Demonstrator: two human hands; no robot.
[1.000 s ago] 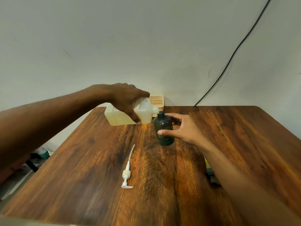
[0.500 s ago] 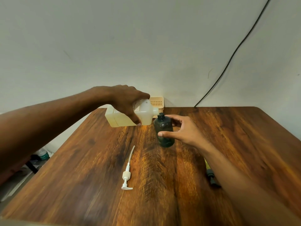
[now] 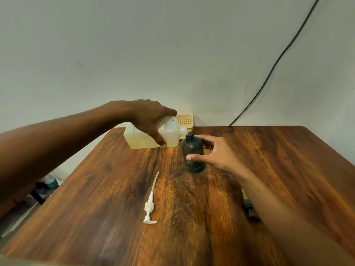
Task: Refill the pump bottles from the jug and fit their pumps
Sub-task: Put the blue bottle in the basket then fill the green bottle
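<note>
A dark wooden desk (image 3: 269,169) with strong grain and a rounded far corner stands against a plain pale wall (image 3: 134,45). A black cable (image 3: 278,60) runs down the wall to the desk's far edge. A small beige basket (image 3: 185,120) sits at that edge. Left of the desk, a grey floor (image 3: 17,221) shows with a plastic water bottle (image 3: 50,182).

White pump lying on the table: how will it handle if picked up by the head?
Probably very light: the pump is small, thin plastic. Its long dip tube already curves slightly, so it will likely flex and wag. On the wooden table its round collar might roll a little, though the sideways nozzle should stop it.
</note>
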